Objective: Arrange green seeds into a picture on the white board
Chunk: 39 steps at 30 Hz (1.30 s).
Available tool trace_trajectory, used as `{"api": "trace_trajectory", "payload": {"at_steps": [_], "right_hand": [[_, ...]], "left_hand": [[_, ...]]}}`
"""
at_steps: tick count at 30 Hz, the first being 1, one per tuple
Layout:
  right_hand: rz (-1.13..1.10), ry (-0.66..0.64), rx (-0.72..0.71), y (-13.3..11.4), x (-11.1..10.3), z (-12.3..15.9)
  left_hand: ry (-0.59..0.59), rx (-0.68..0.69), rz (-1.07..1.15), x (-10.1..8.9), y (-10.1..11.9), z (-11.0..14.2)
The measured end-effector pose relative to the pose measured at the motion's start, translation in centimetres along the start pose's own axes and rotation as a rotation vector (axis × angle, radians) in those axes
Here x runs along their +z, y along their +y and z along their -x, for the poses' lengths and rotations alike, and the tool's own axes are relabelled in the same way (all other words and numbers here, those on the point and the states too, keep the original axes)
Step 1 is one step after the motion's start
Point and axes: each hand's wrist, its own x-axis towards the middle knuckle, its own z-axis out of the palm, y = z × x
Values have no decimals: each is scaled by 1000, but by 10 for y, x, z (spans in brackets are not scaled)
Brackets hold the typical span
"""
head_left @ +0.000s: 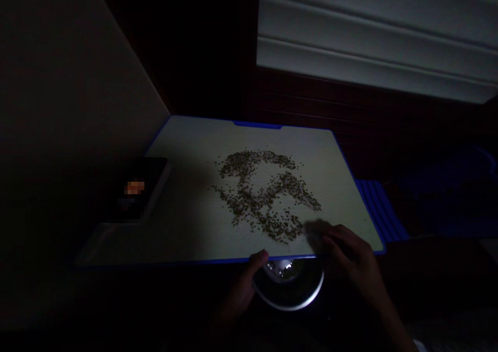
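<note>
Small dark grains [252, 199], like seeds or lentils, lie scattered in a curving patch on a pale board [187, 149] with a blue rim. Below the board's near edge is a round metal bowl [295, 306] with some grains inside. My left hand [245, 284] grips the bowl's left side, its thumb up by the board's edge. Over the near right part of the board is my right hand [350, 248], fingers pinched together beside the grains. Whatever is between those fingertips is too dark and blurred to make out.
At the board's left side rests a dark phone-like device [143, 206] with a blurred lit screen. Blue slatted plastic [379, 209] shows past the board's right edge. A wall [70, 82] rises at the left, and white horizontal panels [369, 30] stand behind. The surroundings are very dark.
</note>
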Motion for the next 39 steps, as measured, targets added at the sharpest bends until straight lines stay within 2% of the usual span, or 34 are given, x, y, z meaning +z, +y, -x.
{"api": "trace_trajectory", "payload": {"at_steps": [3, 5, 8, 11, 16, 21, 24, 27, 33, 39], "right_hand": [[49, -97, -87, -7, 4, 4], [92, -117, -140, -11, 7, 5], [120, -94, -142, -13, 8, 1], [124, -46, -114, -11, 6, -6], [151, -2, -75, 1, 0, -19], [193, 49, -38, 9, -3, -36], [225, 61, -84, 6, 0, -46], [214, 1, -158, -1, 6, -50], [150, -95, -164, -10, 7, -40], [120, -101, -135, -10, 5, -21]], "left_hand": [[0, -24, -2, -8, -5, -4], [-7, -31, 0, -15, -10, -6], [0, -66, 27, -21, -15, -8], [47, -117, 60, -18, -15, -6], [138, -51, 25, -13, -9, -1], [92, -32, -4, -13, -8, 0], [121, 11, -2, -10, -9, 1], [171, 43, -25, -9, -9, 1], [112, -23, 46, -8, -10, 2], [178, -2, 36, 1, -8, 3]]}}
